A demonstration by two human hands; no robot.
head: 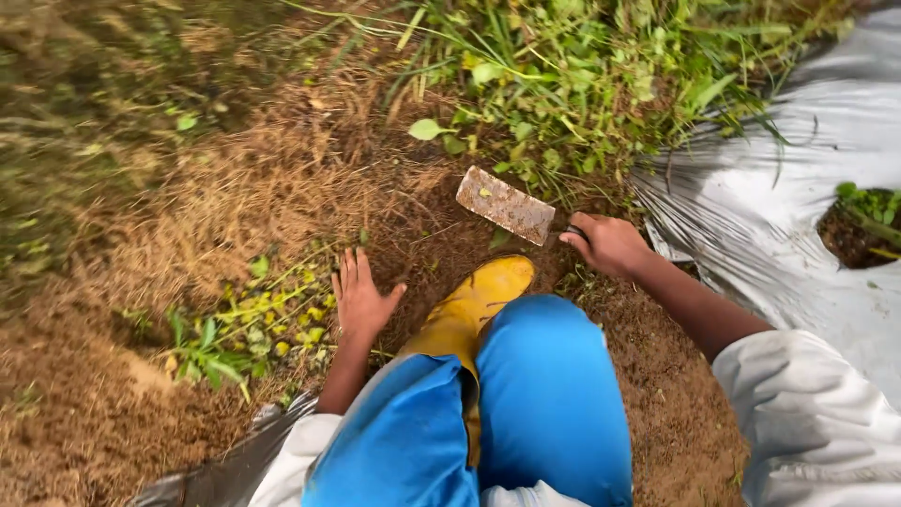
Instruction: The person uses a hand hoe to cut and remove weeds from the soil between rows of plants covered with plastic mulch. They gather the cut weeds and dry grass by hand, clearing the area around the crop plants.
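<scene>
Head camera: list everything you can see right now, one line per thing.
Blade: one, rusty brown, flat, on the soil ahead, held by the right hand.
Plastic sheet: one, silver-grey, at right, with a planting hole.
Weeds: many, green, top centre.
Small plant: one patch, yellow-green, by the left hand.
Dry grass: brown, across the ground.
Boot: one, yellow, centre.
Trousers: blue, bottom centre.
Left hand: open, on soil.
Right hand: gripping the blade's handle.

Right hand (608,243) grips the handle of a flat, dirt-caked blade (505,205), blade lying over bare soil beside the weeds (572,84). Left hand (361,299) spread open on dry mulch. Yellow boot (474,300) between both hands. Silver plastic sheet (779,207) at right.
</scene>
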